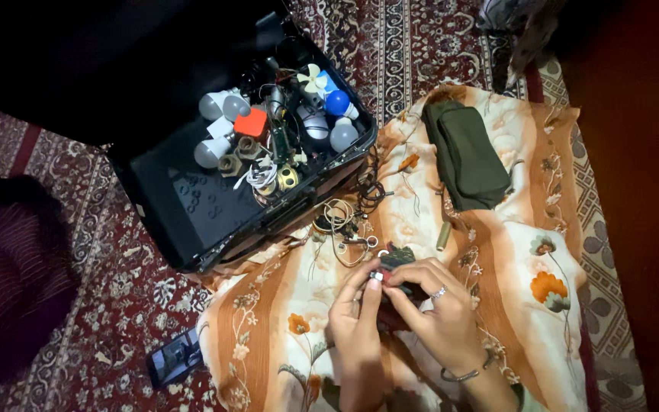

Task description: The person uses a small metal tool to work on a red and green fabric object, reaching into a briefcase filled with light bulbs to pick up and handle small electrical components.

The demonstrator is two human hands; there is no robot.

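Both hands met over a floral orange-striped cloth (pixel 497 290) spread on a patterned red carpet (pixel 116 267). The left hand (pixel 356 320) and right hand (pixel 440 313) pinched a small dark gadget (pixel 392 263) between their fingertips. At ten o'clock lay an open black case (pixel 184 214) of bulbs; at one o'clock, a green pouch (pixel 463 156).

patterned red carpet (pixel 116 290), floral cloth (pixel 528 252), dim light
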